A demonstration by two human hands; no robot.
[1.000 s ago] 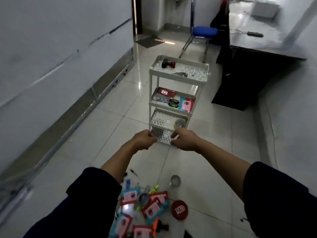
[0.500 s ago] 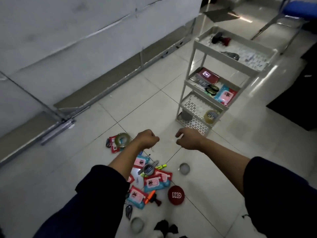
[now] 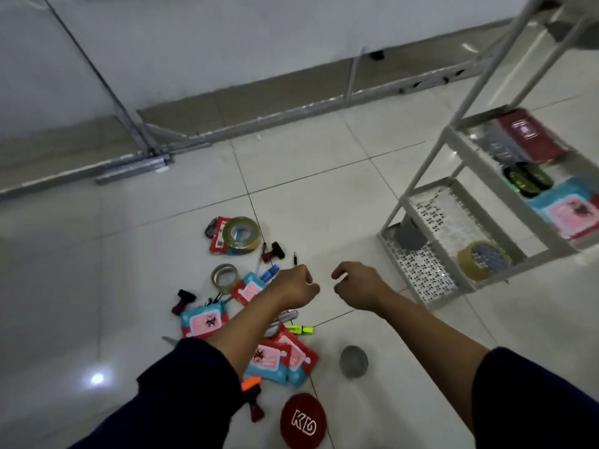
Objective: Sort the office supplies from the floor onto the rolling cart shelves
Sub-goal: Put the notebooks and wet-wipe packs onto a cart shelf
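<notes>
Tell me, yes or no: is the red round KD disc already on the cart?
No: the red KD disc lies on the floor tiles below the supply pile, well apart from the cart.

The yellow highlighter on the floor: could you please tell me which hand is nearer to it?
Left. The left hand hovers just above the yellow highlighter; its forearm passes beside it. The right hand hangs farther off, toward the cart.
</notes>
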